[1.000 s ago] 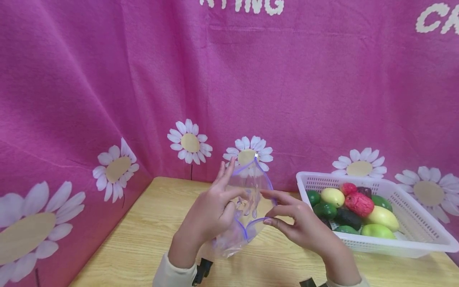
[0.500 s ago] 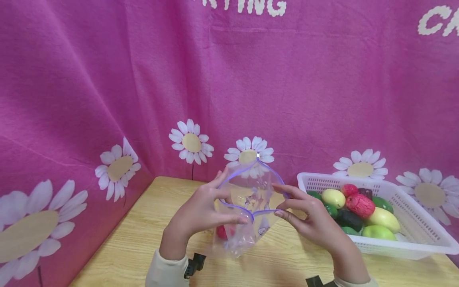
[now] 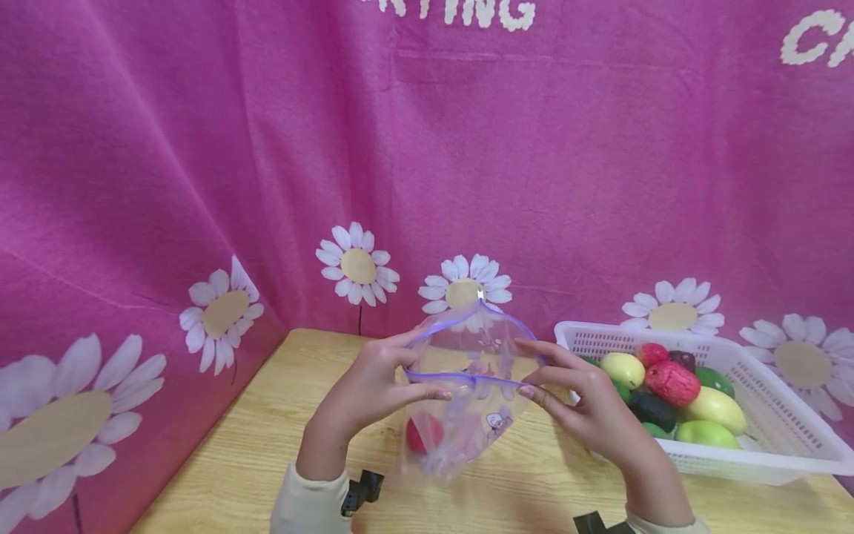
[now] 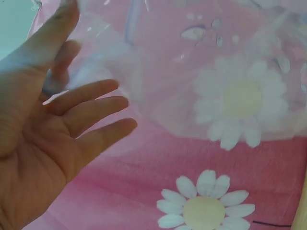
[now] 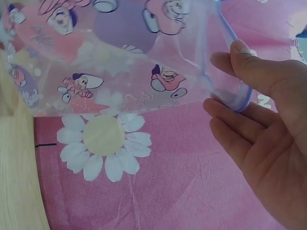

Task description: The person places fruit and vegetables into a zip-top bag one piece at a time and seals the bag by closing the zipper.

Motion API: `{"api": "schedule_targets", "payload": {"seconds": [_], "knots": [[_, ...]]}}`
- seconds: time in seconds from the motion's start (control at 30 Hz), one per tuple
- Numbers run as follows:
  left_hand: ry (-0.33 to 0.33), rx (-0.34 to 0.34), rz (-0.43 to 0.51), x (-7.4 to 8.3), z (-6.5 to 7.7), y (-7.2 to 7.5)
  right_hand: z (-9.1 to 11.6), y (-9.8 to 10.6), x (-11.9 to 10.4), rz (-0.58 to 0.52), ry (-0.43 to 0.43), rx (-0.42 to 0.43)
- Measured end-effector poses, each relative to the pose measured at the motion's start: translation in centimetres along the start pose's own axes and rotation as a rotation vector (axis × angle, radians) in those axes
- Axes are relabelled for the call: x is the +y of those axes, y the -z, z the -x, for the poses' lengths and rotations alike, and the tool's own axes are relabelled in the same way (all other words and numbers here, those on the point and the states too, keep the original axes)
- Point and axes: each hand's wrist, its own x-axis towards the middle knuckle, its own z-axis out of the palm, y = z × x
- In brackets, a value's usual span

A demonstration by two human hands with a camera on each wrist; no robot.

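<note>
A clear zip bag with purple edging and cartoon prints stands with its mouth spread wide, its white slider up at the far corner. My left hand holds the left side of the mouth, thumb along the front rim; its other three fingers spread loosely in the left wrist view. On the right side, my right hand pinches the purple rim between thumb and fingers, and the right wrist view shows the printed bag stretching away from it. A red round thing shows through the bag's lower left; whether inside or behind, I cannot tell.
A white perforated basket on the right holds several fruits, among them a crinkled red one, yellow ones and dark green ones. Wooden table lies beneath, with a pink daisy-print cloth hanging behind.
The bag's mouth has widened as the hands drew apart, the left hand lowering and turning, the right moving slightly right. The red round thing has come into view from behind the left hand.
</note>
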Motion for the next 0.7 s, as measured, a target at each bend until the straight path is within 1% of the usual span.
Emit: {"api": "schedule_targets", "payload": {"seconds": [0.07, 0.17, 0.23, 0.3, 0.4, 0.5, 0.6, 0.67, 0.7], "knots": [[-0.026, 0.04, -0.004, 0.0, -0.2, -0.4, 0.0, -0.1, 0.0, 0.013, -0.003, 0.009], [-0.047, 0.099, -0.005, -0.2, -0.6, -1.1, 0.0, -0.1, 0.0, 0.033, -0.034, 0.021], [-0.047, 0.13, -0.004, -0.2, -0.9, -1.4, 0.0, 0.0, 0.0, 0.043, -0.055, 0.03], [-0.037, 0.144, 0.001, -0.3, -1.1, -1.6, 0.1, 0.3, 0.0, 0.035, -0.077, 0.04], [0.007, 0.133, 0.019, -0.3, -1.1, -1.7, 0.3, 1.1, 0.2, 0.007, -0.109, 0.076], [0.066, 0.102, 0.028, -0.3, -1.1, -1.6, 0.9, 2.4, 0.9, 0.036, -0.168, 0.138], [0.128, 0.062, 0.026, -0.4, -1.0, -1.5, 2.1, 4.2, 2.3, 0.155, -0.287, 0.174], [0.169, 0.034, 0.026, -0.5, -0.9, -1.3, 3.3, 5.4, 3.8, 0.253, -0.385, 0.157], [0.192, 0.02, 0.025, -0.5, -0.9, -1.3, 4.0, 6.0, 4.5, 0.298, -0.447, 0.132]]}}
